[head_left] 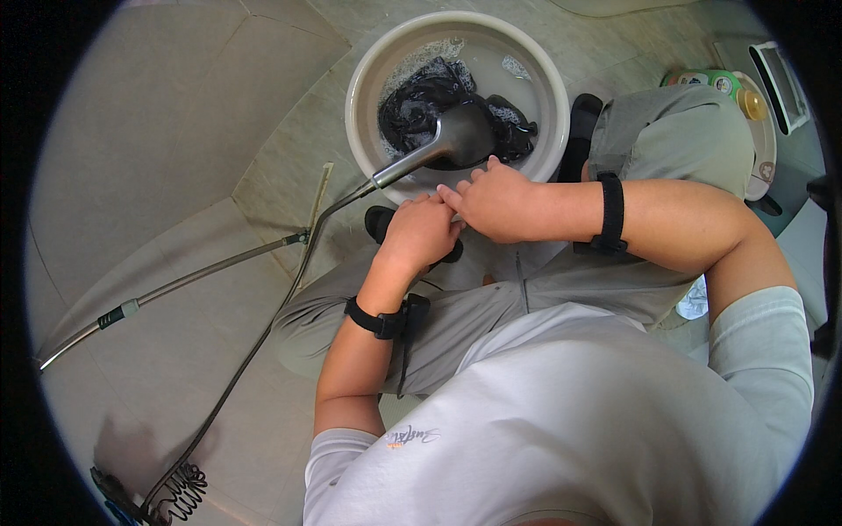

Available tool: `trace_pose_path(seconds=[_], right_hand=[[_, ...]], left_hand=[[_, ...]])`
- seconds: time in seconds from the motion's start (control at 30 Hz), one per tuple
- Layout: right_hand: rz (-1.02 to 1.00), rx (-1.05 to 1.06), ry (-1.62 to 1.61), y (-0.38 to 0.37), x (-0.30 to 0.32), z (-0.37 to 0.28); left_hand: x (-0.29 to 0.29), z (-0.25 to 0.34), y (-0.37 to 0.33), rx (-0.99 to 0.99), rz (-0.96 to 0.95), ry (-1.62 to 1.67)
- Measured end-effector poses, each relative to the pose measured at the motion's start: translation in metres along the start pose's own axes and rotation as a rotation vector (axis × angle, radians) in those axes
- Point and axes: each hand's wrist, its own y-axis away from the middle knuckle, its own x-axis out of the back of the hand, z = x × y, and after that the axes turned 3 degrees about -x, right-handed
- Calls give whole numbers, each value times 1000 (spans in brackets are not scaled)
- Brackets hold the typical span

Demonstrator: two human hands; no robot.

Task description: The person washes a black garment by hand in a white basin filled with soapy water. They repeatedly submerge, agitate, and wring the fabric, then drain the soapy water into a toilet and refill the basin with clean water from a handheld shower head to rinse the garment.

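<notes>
My left hand (419, 233) and my right hand (495, 202) meet over the near rim of a round cream basin (355, 105). The fingers of my right hand are spread and touch the fingertips of my left. My left hand's fingers are bent, its thumb apart from them. I see nothing held in either hand. A dark cloth (417, 110) lies wet and bunched in the basin's sudsy water. A grey shower head (465, 134) rests across it, its handle over the basin's left rim.
The shower head's hose (250, 351) runs down to the lower left, past a coiled black cord (182, 491). A metal pole (206, 267) crosses the tiled floor (202, 114). At the right, a green bottle with a yellow cap (752, 104) lies beside my knee.
</notes>
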Motion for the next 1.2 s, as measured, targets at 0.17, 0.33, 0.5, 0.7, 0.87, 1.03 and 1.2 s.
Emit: trace_pose_path(seconds=[0.17,0.33,0.5,0.7,0.87,1.03,1.2], right_hand=[[5,-3,9,0,0,-1],[2,-4,3,0,1,0],[3,-9,-2,1,0,0],[0,-13,-1,0,0,-1],[-10,-11,4,1,0,-1],[1,-9,5,0,-1,0],[3,-12,-3,0,-1,0]], left_hand=[[1,0,0,3,-16,-11],[1,1,-1,4,-20,-10],[-1,0,-1,0,-17,-8],[-1,0,-1,-2,-24,-13],[0,1,-1,-4,-30,-15],[0,1,-2,-3,-37,-23],[-2,-1,-2,-4,-39,-20]])
